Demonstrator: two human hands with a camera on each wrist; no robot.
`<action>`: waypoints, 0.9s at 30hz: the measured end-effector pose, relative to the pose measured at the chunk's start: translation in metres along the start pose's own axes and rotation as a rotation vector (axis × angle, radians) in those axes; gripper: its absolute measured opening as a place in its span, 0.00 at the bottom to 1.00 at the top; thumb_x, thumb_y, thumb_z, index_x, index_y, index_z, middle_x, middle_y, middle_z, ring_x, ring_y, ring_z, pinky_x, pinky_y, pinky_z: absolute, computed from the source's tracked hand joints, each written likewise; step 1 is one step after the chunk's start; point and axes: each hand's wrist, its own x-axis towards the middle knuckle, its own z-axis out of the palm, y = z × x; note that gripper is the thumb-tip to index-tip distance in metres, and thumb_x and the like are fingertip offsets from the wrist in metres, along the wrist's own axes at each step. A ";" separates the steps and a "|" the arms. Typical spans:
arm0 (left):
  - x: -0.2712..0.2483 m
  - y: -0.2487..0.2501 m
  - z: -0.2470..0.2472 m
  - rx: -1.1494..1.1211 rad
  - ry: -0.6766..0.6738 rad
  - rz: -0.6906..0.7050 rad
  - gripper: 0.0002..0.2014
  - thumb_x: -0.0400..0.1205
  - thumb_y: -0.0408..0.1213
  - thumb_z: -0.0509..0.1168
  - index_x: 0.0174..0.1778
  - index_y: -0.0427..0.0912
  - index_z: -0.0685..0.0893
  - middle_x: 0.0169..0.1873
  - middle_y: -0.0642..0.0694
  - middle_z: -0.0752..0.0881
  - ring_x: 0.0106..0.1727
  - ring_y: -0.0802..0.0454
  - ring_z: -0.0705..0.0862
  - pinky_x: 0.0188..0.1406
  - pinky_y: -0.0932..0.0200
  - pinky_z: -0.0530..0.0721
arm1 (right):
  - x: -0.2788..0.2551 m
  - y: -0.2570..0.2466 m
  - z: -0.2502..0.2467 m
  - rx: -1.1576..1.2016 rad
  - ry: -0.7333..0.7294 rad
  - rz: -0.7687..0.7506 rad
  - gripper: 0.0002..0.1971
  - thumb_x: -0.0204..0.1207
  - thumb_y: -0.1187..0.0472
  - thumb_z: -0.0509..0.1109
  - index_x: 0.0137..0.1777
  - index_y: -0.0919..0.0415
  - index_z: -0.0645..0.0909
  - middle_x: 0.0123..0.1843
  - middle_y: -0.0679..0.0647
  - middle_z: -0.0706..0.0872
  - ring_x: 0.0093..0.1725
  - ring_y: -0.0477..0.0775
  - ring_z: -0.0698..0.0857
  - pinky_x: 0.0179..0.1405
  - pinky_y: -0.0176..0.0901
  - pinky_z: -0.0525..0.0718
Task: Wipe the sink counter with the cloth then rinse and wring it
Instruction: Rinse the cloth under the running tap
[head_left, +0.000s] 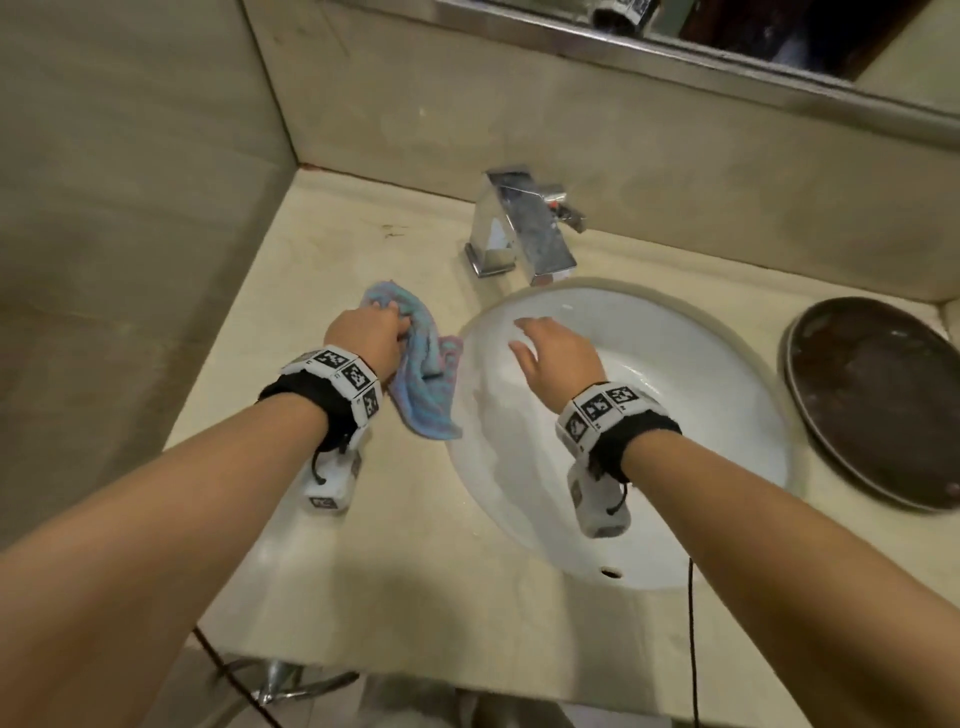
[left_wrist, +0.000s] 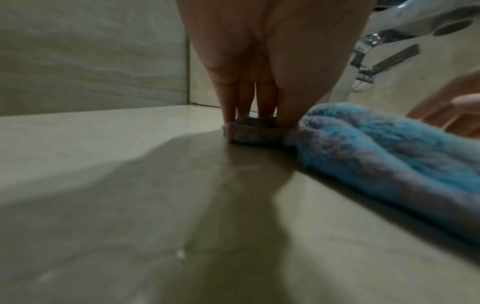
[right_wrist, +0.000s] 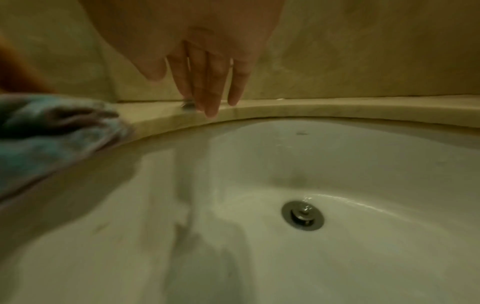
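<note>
Cloth: the blue-and-pink cloth (head_left: 423, 364) lies bunched on the worktop (head_left: 363, 249), just left of the sink (head_left: 727, 415) and in front of the tap (head_left: 519, 228); one edge hangs a little over the sink's rim.
Why it lies there: I judge I am wiping the strip of worktop between the wall corner and the sink, so I keep the cloth flat on the stone.
Left hand: my left hand (head_left: 371, 332) is on the far end of the cloth, fingers (left_wrist: 262, 98) pointing down and gathering a fold against my thumb, so I grip it and press it to the worktop.
Left arm: my forearm runs low and forward from the near edge, wrist slightly raised, which suits pushing and dragging.
Right hand: my right hand (head_left: 558, 353) hovers over the left part of the sink, palm down, fingers (right_wrist: 213, 90) straight, relaxed and slightly spread, holding nothing.
Why it waits there: probably to stay off the wiped area and near the tap for rinsing.
Sink: no water runs from the tap; the drain (right_wrist: 302, 215) looks open.
Further out: a dark round tray (head_left: 878, 400) sits on the worktop right of the sink.
</note>
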 end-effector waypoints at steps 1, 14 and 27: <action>0.002 0.007 -0.002 -0.015 -0.012 0.021 0.19 0.85 0.42 0.54 0.72 0.49 0.75 0.72 0.44 0.76 0.66 0.40 0.80 0.57 0.49 0.80 | 0.003 0.008 -0.010 0.034 0.042 0.076 0.20 0.85 0.55 0.55 0.74 0.59 0.71 0.70 0.58 0.79 0.66 0.61 0.80 0.63 0.53 0.78; 0.008 0.103 -0.033 -0.476 0.057 0.093 0.12 0.83 0.39 0.57 0.57 0.42 0.83 0.54 0.37 0.87 0.54 0.38 0.84 0.52 0.52 0.81 | 0.053 0.031 -0.077 0.062 0.137 0.076 0.19 0.84 0.65 0.53 0.71 0.59 0.76 0.69 0.59 0.81 0.65 0.64 0.80 0.61 0.52 0.80; 0.002 0.130 -0.036 -0.693 0.127 -0.074 0.14 0.84 0.35 0.58 0.60 0.37 0.83 0.57 0.36 0.86 0.57 0.41 0.84 0.52 0.60 0.77 | 0.056 0.052 -0.082 0.324 0.026 0.064 0.21 0.84 0.53 0.55 0.77 0.53 0.69 0.77 0.55 0.75 0.75 0.58 0.73 0.74 0.47 0.70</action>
